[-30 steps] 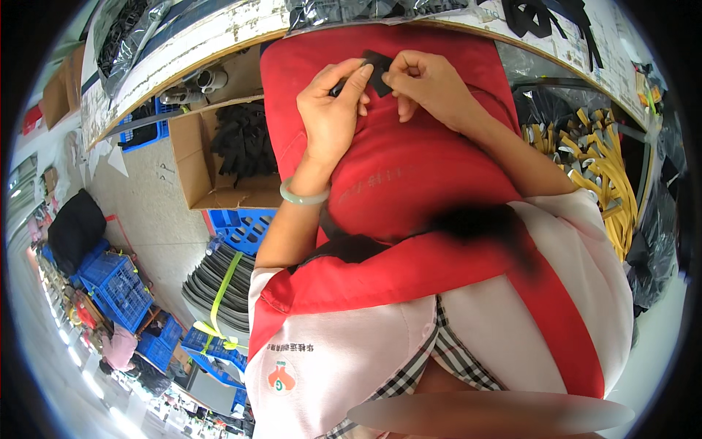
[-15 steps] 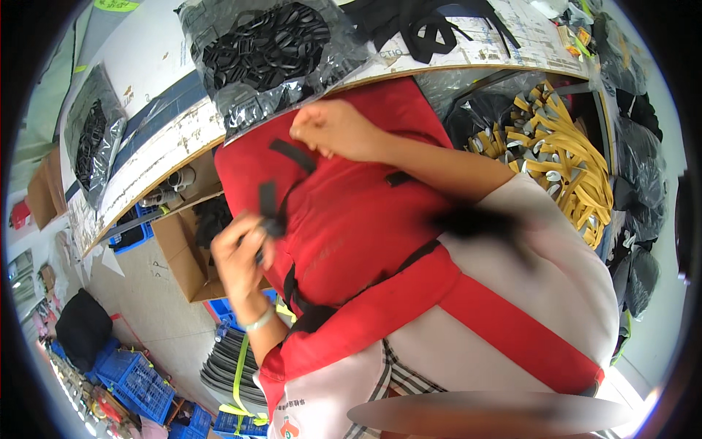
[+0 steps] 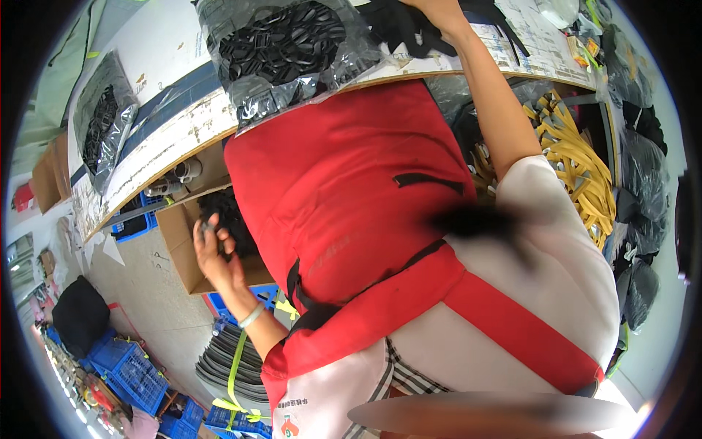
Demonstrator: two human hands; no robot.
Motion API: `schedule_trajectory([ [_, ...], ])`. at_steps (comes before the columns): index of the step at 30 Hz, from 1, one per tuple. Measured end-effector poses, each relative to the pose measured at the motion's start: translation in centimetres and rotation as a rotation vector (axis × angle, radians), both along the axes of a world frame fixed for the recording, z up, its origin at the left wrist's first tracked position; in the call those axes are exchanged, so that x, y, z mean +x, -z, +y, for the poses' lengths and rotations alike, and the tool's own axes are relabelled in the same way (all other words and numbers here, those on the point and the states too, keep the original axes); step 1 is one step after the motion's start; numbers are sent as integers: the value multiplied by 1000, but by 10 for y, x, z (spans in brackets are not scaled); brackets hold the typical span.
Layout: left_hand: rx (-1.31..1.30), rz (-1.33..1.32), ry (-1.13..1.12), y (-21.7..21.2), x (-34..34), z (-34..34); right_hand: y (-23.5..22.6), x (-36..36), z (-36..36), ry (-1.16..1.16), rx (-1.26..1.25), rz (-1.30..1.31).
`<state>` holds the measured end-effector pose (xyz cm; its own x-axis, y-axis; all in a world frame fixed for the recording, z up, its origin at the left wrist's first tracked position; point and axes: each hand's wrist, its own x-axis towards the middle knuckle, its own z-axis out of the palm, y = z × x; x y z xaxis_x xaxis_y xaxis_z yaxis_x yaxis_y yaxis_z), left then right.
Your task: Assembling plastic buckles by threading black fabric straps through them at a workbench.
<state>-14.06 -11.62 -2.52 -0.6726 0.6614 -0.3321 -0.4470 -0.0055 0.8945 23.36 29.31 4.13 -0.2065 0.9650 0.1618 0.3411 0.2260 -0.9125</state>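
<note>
My left hand (image 3: 217, 252) hovers at an open cardboard box (image 3: 178, 245) below the table edge, its fingers loosely bent and apart. Something small and grey shows at its fingertips, too blurred to name. Dark pieces (image 3: 232, 219) lie inside the box. Across the table reaches my right hand (image 3: 443, 16), at a heap of black straps (image 3: 398, 28). The upper picture edge cuts off its fingers, so their grip is hidden. A red apron (image 3: 344, 168) covers my front and lap.
On the worn white table (image 3: 175, 132) lie a clear bag of black plastic buckles (image 3: 285, 44) and a smaller bag of black parts (image 3: 102, 124). Yellow straps (image 3: 567, 161) are heaped at the right. Blue crates (image 3: 135, 373) and a tied black stack (image 3: 227, 366) stand at lower left.
The black strap with a dark piece on it, at my left hand before, no longer shows over the apron. My left hand moved left to the box; my right hand moved up to the straps.
</note>
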Motion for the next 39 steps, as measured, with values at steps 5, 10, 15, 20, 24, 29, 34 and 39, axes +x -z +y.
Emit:
schedule_trajectory([
  [5, -43, 64, 271, -11, 51, 50, -38, -53, -2, -312, -11, 442],
  [10, -44, 45, 473, -31, 88, 86, -83, -89, -54, -491, -80, 839],
  [15, 73, -197, 422, -29, 95, 91, -44, -118, -158, -649, -85, 78],
  [20, 103, -470, 443, -23, 95, 89, -1, -113, -190, -778, -537, 40],
  [24, 135, -571, 503, -18, 99, 84, 6, -120, -198, -852, -459, 78],
  [29, 348, -994, 661, -22, 96, 85, 27, -122, -202, -946, -697, 324],
  [34, 251, -664, 665, -25, 108, 78, 25, -119, -199, -908, -639, 146],
  [39, 72, -49, 684, -26, 93, 71, 21, -115, -193, -998, -484, -60],
])
